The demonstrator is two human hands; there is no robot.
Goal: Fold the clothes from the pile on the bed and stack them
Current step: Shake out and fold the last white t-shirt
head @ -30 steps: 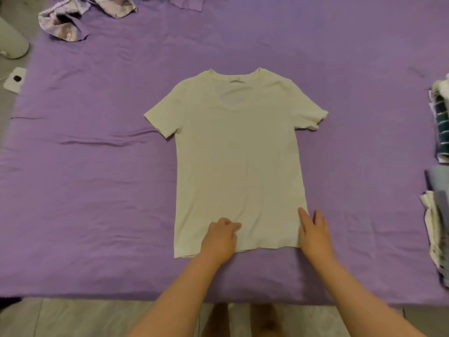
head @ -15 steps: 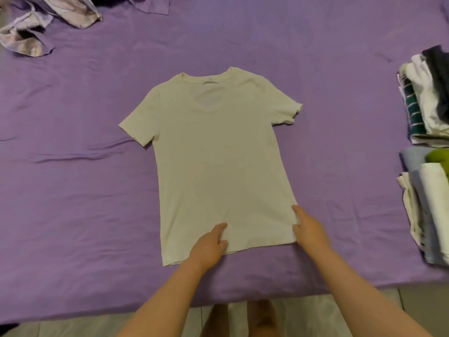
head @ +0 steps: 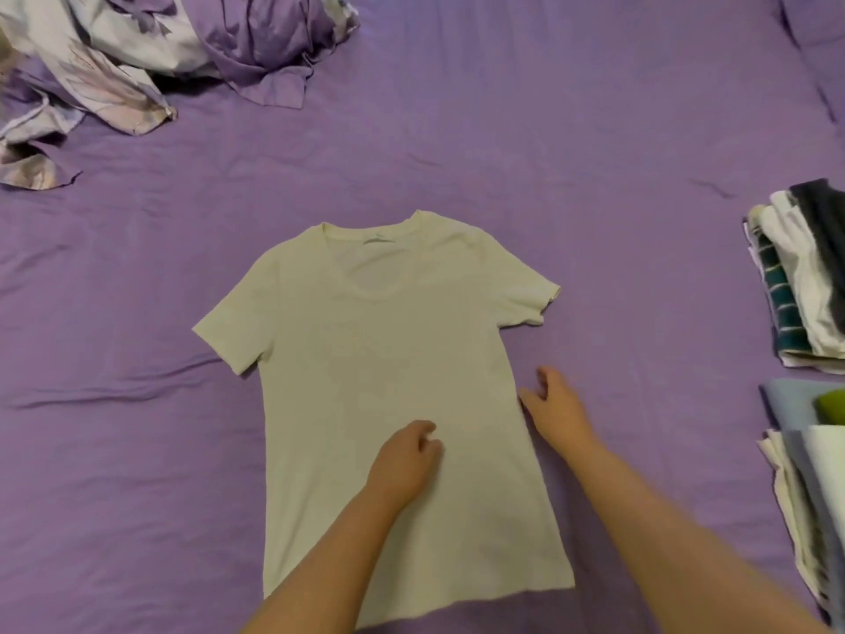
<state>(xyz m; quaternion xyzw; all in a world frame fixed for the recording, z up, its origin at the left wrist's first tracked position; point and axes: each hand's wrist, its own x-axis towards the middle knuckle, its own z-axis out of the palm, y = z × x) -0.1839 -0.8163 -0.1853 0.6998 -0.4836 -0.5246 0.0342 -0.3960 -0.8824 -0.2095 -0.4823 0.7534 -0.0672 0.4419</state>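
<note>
Fingers of the left hand (head: 404, 464) curl loosely on the shirt (head: 393, 382) lying flat on the bed (head: 594, 153), right hand (head: 555, 411) relaxed at its side edge; smoothing looks done, so a lengthwise fold seems next

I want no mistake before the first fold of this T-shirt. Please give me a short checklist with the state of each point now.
1. T-shirt lies flat, front up: ok.
2. Both sleeves spread out: ok.
3. Left hand rests on the shirt: ok.
4. Right hand grips the side edge: cannot tell.
5. Folded stacks apart from the shirt: ok.
6. Purple sheet smooth: not ok, wrinkles at left.
</note>
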